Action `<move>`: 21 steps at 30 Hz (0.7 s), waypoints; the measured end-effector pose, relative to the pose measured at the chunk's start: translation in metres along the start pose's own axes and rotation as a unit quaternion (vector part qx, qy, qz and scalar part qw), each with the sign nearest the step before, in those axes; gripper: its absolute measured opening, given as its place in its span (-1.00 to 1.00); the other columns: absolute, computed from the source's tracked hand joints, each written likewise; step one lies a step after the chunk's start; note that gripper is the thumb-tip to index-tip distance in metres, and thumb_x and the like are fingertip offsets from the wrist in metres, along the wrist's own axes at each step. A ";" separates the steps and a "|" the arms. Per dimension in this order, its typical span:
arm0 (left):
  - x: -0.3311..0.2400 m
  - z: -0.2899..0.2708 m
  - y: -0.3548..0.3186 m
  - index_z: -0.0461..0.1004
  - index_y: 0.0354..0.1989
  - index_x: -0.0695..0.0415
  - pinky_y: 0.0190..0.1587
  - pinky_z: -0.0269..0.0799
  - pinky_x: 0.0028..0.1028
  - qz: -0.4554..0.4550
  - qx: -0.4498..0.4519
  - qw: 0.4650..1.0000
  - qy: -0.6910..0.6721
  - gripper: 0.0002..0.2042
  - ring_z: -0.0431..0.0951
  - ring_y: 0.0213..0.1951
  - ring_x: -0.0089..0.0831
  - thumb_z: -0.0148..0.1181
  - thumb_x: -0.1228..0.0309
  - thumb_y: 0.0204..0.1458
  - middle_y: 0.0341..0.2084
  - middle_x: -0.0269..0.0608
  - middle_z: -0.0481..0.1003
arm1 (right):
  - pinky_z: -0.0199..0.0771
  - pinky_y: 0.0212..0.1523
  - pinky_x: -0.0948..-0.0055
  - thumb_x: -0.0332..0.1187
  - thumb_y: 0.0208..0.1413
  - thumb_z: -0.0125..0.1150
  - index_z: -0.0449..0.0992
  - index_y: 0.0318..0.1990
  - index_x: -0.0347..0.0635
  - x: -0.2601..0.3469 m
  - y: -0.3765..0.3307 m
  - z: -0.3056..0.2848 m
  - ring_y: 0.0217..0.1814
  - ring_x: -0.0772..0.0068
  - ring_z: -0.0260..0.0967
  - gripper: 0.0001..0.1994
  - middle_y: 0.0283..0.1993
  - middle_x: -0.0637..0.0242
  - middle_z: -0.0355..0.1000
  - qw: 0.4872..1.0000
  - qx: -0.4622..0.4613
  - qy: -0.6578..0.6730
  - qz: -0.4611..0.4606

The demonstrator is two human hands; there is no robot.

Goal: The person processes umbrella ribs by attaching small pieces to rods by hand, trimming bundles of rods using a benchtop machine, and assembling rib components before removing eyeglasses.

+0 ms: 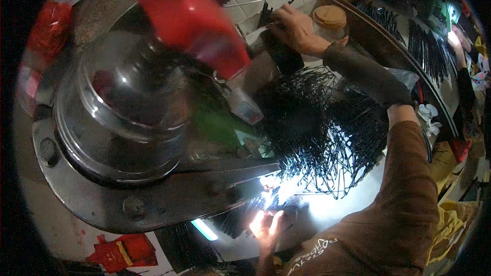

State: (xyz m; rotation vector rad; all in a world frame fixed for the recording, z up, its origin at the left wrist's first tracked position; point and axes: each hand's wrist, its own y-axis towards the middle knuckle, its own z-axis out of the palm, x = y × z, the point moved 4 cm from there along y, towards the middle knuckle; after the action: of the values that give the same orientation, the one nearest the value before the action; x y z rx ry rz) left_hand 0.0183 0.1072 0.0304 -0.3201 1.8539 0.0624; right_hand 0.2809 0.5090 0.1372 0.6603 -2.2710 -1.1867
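My left hand (266, 225) is low in the middle, under a bright light. Its thumb and fingers are curled towards each other by the tip of the grey metal machine arm (215, 186). Glare hides what they hold. Thin dark rods lie beside that hand. Stretched far forward, my right hand (296, 28) has its fingers bent down over the top of a dark block-like holder (286, 56), by some upright black sticks (266, 14). What its fingertips grip is hidden. A large tangled heap of thin black rods (307, 117) spreads between my two hands.
A big rounded metal machine (117, 112) fills the left, with a blurred red part (189, 18) above. A jar with a tan lid (330, 18) stands near my right wrist. Red packaging (123, 253) lies lower left. At far right another person's hand (456, 41) works beside more rods.
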 end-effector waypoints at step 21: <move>-0.097 0.120 0.043 0.49 -0.50 0.20 -0.42 0.40 -0.48 0.195 0.187 0.951 0.153 -0.87 0.52 -0.49 -0.42 0.35 0.47 -0.17 -0.55 -0.21 0.52 | 0.39 -0.40 0.04 -0.52 -0.07 0.03 0.26 -0.01 -0.12 0.012 -0.032 0.001 -0.34 -0.06 0.40 -0.61 -0.05 0.06 0.24 0.996 0.076 -0.002 0.036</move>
State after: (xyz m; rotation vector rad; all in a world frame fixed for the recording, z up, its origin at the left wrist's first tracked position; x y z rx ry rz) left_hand 0.1455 0.1916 0.0798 0.3223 2.1632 -0.0730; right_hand 0.2766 0.4861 0.1123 0.6252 -2.3847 -0.9896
